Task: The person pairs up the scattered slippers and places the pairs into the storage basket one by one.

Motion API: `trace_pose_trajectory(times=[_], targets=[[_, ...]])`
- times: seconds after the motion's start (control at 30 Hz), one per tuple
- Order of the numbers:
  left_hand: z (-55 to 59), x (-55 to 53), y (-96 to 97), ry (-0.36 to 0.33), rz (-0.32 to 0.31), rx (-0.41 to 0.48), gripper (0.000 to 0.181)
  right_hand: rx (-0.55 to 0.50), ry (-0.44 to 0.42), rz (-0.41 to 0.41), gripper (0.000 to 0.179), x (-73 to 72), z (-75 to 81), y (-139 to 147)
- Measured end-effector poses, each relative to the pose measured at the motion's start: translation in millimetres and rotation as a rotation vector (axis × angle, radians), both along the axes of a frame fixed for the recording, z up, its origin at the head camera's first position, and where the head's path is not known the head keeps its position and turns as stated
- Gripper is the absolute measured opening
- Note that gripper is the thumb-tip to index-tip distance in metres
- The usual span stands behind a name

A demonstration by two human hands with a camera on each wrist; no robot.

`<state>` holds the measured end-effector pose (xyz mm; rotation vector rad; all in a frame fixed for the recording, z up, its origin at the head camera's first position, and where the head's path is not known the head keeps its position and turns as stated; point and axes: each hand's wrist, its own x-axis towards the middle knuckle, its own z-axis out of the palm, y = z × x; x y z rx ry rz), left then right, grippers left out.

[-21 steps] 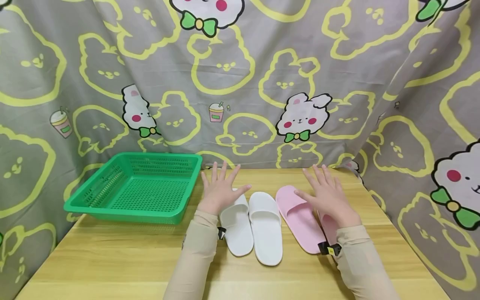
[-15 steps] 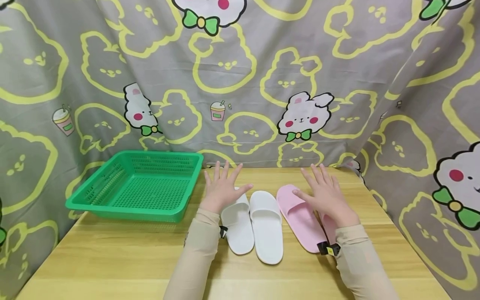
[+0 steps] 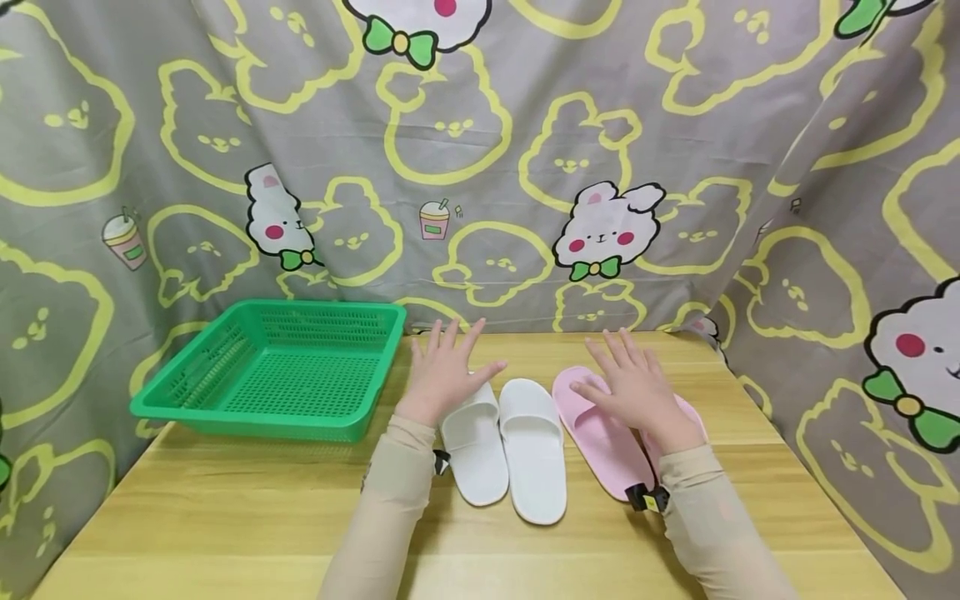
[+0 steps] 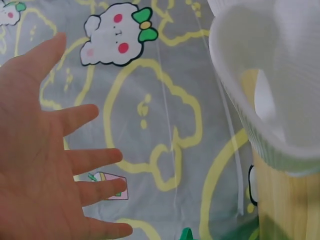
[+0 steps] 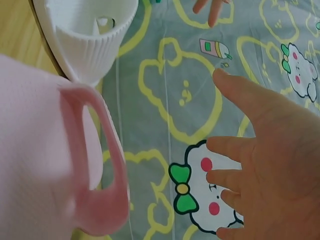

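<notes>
My left hand [image 3: 442, 375] hovers with spread fingers above the left white slipper [image 3: 477, 458], hiding part of its toe. Beside that one lies a second white slipper [image 3: 535, 467], toe away from me. Over the pink slippers my right hand [image 3: 637, 392] is held out, fingers spread and holding nothing. The left pink slipper [image 3: 600, 450] angles toward the upper left; the right pink slipper [image 3: 690, 414] is mostly covered by the hand and wrist. Both wrist views show the hands, left [image 4: 55, 160] and right [image 5: 280, 160], apart from the slippers.
A green perforated basket [image 3: 300, 429] stands at the table's back left, nothing inside it. The wooden table [image 3: 247, 517] runs back to a grey patterned curtain [image 3: 480, 117], which also hangs along both sides. Small black cameras [image 3: 647, 498] are strapped at the wrists.
My right hand has shifted slightly to the left, showing more of the right pink slipper. The left hand stays nearly in place. The slippers and basket have not moved.
</notes>
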<state>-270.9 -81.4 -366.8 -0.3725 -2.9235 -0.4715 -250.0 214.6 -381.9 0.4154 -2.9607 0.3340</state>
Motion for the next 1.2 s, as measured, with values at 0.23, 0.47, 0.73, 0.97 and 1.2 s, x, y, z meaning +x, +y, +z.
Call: trace_pose_trajectory(times=[0.23,0.47,0.73,0.97,1.2], targets=[[-1.6,2.6,-8.5,0.071,-0.051,-0.037,0.078,-0.004,0.08,0.052,0.082,-1.2,-6.2,-15.3],[-8.0,5.7,-10.6,0.122,-0.105,-0.119,0.074,0.015,0.093,0.082,0.081,1.7,-13.6,-29.3],[-12.2,5.9,-14.8,0.152,-0.142,-0.122,0.074,0.007,0.087,0.104,0.08,6.8,-19.5,-41.7],[-17.3,2.6,-20.0,0.174,-0.182,-0.099,0.072,-0.011,0.067,0.126,0.08,3.0,-19.3,-49.3],[-21.9,2.8,-26.7,0.14,-0.191,-0.083,0.071,-0.021,0.047,0.157,0.08,-4.2,-16.1,-58.8]])
